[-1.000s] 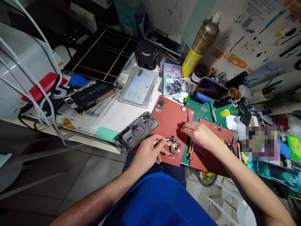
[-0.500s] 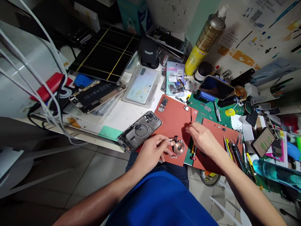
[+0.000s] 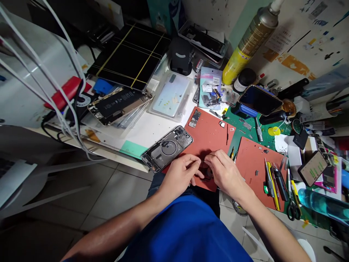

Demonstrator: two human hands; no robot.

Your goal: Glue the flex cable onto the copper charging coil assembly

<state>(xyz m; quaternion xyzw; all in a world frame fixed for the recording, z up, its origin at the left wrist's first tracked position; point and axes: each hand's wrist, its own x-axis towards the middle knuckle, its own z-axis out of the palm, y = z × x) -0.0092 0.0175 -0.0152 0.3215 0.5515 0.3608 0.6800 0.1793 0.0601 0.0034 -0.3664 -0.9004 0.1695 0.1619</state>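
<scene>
My left hand (image 3: 183, 171) is closed in a pinch over the reddish mat (image 3: 211, 136), its fingertips close to those of my right hand (image 3: 225, 169). My right hand is pinched too, and its fingertips almost meet the left ones. Whatever lies between them is too small and shaded to name. Under the hands, dark small parts lie on the mat, mostly covered by my fingers. Left of my left hand rests an opened phone housing (image 3: 167, 148) with a round ring inside. A small circuit board (image 3: 194, 119) lies at the mat's upper left corner.
A second reddish mat (image 3: 253, 174) holds tweezers and pen-like tools (image 3: 275, 183), with scissors (image 3: 293, 210) beside them. Beyond are a phone on a blue stand (image 3: 260, 100), a yellow spray can (image 3: 249, 43) and a pale phone (image 3: 169, 94). White cables (image 3: 58, 120) hang at left.
My right hand has moved left from the mat's right edge to my left fingertips. The copper coil seen beside my left hand is now mostly covered. The view has shifted slightly.
</scene>
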